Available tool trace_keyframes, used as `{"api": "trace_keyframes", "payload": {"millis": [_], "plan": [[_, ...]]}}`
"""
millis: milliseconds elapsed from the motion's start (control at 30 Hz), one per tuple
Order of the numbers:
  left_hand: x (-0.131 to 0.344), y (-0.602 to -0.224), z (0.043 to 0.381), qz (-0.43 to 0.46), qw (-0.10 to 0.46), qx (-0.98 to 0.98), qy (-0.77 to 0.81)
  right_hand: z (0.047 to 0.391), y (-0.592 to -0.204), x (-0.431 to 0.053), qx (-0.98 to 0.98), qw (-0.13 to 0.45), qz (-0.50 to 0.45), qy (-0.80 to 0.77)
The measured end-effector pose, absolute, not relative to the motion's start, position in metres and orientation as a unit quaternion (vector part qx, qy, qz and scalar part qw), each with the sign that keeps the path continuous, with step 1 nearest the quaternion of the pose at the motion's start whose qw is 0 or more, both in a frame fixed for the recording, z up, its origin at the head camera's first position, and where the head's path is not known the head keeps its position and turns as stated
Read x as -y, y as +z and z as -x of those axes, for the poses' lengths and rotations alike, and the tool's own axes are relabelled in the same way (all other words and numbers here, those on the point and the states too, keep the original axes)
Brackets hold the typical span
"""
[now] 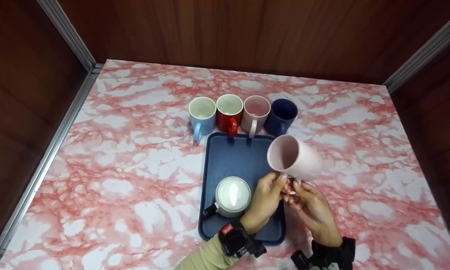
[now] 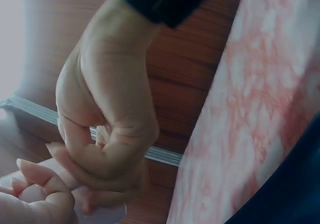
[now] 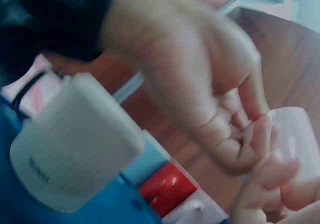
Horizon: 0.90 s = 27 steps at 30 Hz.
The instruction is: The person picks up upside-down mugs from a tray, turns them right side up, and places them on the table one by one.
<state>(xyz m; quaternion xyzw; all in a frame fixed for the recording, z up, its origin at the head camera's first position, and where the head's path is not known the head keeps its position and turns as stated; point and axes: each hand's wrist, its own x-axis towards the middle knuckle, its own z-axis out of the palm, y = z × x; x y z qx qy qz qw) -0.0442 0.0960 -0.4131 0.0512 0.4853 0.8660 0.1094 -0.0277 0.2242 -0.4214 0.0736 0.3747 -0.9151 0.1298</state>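
Observation:
A pink mug [image 1: 309,161] is held up above the right edge of the blue tray [image 1: 228,153], tilted with its mouth toward the upper left. My left hand [image 1: 264,200] pinches it at its lower side, where the handle seems to be. Close beside, my right hand [image 1: 316,210] grips the same part, and the fingers of both hands meet there. They largely hide the handle. In the right wrist view, the right hand [image 3: 185,79] has bent fingers against the pink mug [image 3: 297,139]. The left wrist view shows the left hand [image 2: 107,99] with curled fingers.
On the tray stands a white mug [image 1: 232,198] with a black handle, near the left forearm. Behind the tray, a light blue mug [image 1: 203,116], a red mug [image 1: 229,112], another pink mug [image 1: 255,112] and a dark blue mug [image 1: 282,116] form a row. Wooden walls enclose the table.

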Motion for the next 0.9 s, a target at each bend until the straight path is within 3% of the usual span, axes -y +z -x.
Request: {"api": "trace_keyframes", "payload": {"millis": [200, 500, 700, 900], "plan": [[-0.119, -0.424, 0.057, -0.083, 0.051, -0.571, 0.815, 0.028, -0.428, -0.232, -0.438, 0.095, -0.104, -0.888], [-0.151, -0.444, 0.076, -0.084, 0.008, -0.679, 0.729, 0.015, -0.437, -0.248, -0.440, 0.018, -0.126, -0.889], [-0.165, -0.452, 0.095, -0.075, -0.053, -0.736, 0.670, 0.010, -0.442, -0.255, -0.470, 0.012, -0.116, -0.875], [-0.176, -0.456, 0.108, -0.063, -0.075, -0.761, 0.641, 0.008, -0.445, -0.256, -0.465, 0.014, -0.093, -0.880]]}}
